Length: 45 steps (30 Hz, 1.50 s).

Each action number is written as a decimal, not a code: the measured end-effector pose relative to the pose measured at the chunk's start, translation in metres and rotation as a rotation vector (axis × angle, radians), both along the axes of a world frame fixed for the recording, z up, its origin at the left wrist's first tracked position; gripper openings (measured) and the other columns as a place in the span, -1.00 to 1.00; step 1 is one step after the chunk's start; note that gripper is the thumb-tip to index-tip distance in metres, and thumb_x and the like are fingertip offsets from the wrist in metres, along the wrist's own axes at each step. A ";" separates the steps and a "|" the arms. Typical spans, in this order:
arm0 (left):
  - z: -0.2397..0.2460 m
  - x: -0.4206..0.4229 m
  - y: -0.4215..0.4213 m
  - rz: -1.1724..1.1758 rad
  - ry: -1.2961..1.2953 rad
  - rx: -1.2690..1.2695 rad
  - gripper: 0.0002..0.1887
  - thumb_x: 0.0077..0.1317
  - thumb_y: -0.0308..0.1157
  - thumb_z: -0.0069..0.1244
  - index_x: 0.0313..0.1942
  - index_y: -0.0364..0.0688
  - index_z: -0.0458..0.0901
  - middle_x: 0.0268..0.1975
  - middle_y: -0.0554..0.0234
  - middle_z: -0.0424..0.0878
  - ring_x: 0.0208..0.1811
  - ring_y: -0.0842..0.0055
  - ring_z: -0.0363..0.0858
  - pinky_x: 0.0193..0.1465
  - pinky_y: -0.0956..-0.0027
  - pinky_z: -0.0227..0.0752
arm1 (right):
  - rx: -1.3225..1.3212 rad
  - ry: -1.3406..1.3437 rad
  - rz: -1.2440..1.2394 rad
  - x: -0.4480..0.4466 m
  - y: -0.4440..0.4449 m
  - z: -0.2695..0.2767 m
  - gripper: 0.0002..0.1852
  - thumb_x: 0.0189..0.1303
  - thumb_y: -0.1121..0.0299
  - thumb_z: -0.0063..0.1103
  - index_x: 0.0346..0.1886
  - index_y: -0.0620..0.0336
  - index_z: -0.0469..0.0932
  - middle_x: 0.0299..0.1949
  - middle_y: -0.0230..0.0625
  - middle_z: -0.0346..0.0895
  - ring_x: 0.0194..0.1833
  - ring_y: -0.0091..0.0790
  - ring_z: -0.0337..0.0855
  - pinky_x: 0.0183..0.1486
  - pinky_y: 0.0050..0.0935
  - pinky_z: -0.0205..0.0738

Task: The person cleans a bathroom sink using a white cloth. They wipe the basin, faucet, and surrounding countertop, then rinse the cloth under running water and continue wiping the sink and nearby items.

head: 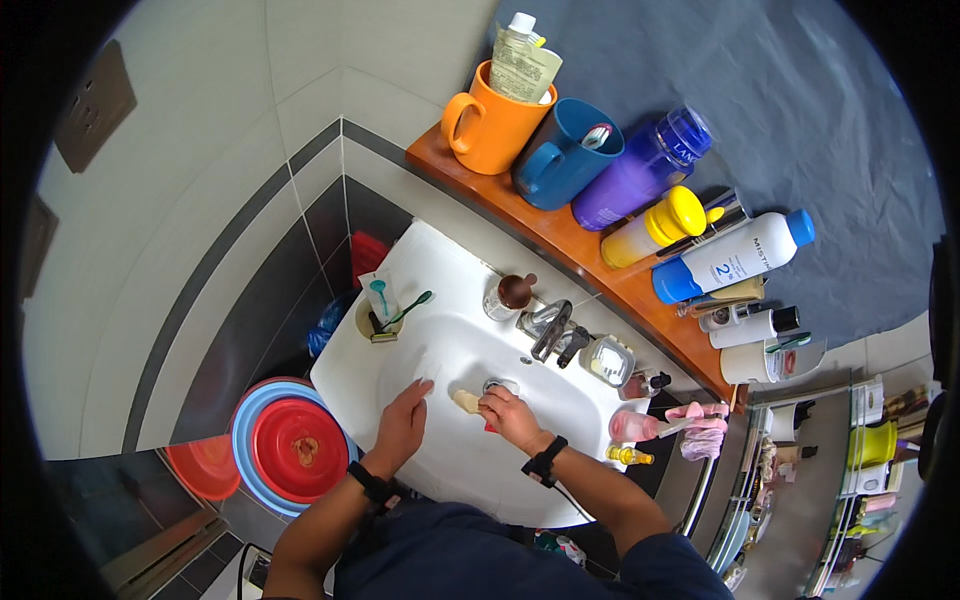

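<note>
Over the white ceramic washbasin (457,480), my right hand (514,421) grips a small cream-coloured piece (466,401), possibly brush bristles. A bit of red (490,427) shows under the fingers, and I cannot tell whether it is one piece with the cream part. The metal drain (495,385) lies just beyond that hand, partly covered. My left hand (403,421) hovers at the left side of the bowl, with no object visible in it and its inner side partly hidden. Beyond its fingertips is a whitish blur, maybe water or foam. A chrome faucet (553,330) stands at the back rim.
A cup (365,319) with a razor is on the left rim. By the faucet are a brown-topped jar (510,295), soap dish (609,360) and pink bottle (630,426). The wooden shelf (555,229) above bears mugs and bottles. Stacked basins (292,450) lie left.
</note>
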<state>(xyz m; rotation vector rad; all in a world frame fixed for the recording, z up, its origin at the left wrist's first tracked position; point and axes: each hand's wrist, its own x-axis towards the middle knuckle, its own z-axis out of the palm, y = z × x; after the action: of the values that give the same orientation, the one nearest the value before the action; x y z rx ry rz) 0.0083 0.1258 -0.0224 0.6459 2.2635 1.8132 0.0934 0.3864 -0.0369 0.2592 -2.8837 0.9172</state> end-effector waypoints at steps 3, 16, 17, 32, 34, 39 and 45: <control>0.003 -0.006 0.003 0.067 -0.122 0.031 -0.67 0.54 -0.51 -0.09 0.24 -0.26 0.62 -0.05 0.03 0.76 -0.08 0.40 0.69 0.06 0.38 0.52 | -0.195 -0.030 -0.105 0.006 -0.018 0.019 -0.83 0.25 0.48 0.43 -0.12 0.20 0.68 -0.07 -0.22 0.63 -0.18 -0.12 0.73 -0.11 -0.25 0.69; -0.012 -0.001 -0.005 0.098 -0.339 0.092 -0.70 0.52 -0.49 -0.09 0.17 -0.26 0.67 -0.49 0.33 0.51 -0.47 0.63 0.41 -0.34 0.44 0.36 | -0.470 0.356 -0.556 -0.116 -0.040 0.064 -0.78 0.46 0.48 0.25 0.00 0.50 0.57 -0.12 -0.16 0.51 -0.33 -0.42 0.71 -0.28 -0.45 0.66; -0.010 0.000 -0.005 0.096 -0.333 0.100 -0.70 0.52 -0.49 -0.09 0.17 -0.26 0.67 -0.50 0.35 0.51 -0.47 0.63 0.41 -0.34 0.45 0.36 | -0.427 0.360 -0.575 -0.126 -0.038 0.060 -0.79 0.45 0.48 0.25 -0.01 0.47 0.58 -0.13 -0.10 0.52 -0.29 -0.28 0.69 -0.24 -0.35 0.64; -0.014 0.008 -0.013 0.117 -0.272 0.109 -0.70 0.54 -0.52 -0.08 0.20 -0.24 0.66 -0.39 0.44 0.56 -0.40 0.74 0.41 -0.28 0.55 0.35 | -0.030 0.399 -0.816 -0.194 -0.020 0.049 -0.69 0.30 0.34 0.40 -0.03 0.42 0.70 -0.14 0.17 0.63 -0.10 0.18 0.67 -0.02 -0.04 0.61; -0.014 0.007 -0.011 0.104 -0.302 0.099 -0.71 0.52 -0.51 -0.07 0.17 -0.26 0.66 -0.40 0.31 0.60 -0.43 0.65 0.45 -0.28 0.49 0.39 | -0.004 0.434 -0.836 -0.196 -0.017 0.046 -0.65 0.27 0.32 0.45 -0.02 0.42 0.71 -0.16 0.14 0.65 -0.14 0.14 0.69 -0.05 -0.06 0.63; -0.004 0.004 -0.007 0.096 -0.287 0.065 -0.71 0.51 -0.50 -0.06 0.16 -0.26 0.67 -0.45 0.27 0.57 -0.47 0.61 0.44 -0.31 0.46 0.39 | -0.193 0.382 -0.809 -0.185 -0.025 0.048 -0.59 0.26 0.28 0.46 0.03 0.44 0.69 -0.21 0.04 0.67 -0.19 0.01 0.72 -0.09 -0.19 0.63; -0.001 0.003 -0.005 0.102 -0.254 0.066 -0.70 0.51 -0.50 -0.07 0.17 -0.25 0.66 -0.46 0.22 0.57 -0.46 0.57 0.47 -0.29 0.43 0.41 | 0.034 -0.050 -0.727 -0.066 0.008 -0.033 -0.36 0.18 0.02 0.46 0.17 0.35 0.62 -0.02 0.03 0.67 0.11 0.00 0.71 0.11 -0.09 0.63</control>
<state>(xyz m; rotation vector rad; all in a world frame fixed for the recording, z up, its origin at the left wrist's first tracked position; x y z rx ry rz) 0.0108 0.1209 -0.0235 0.2934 2.1110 1.9003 0.0272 0.3945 -0.0702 -0.7665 -2.6783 0.7242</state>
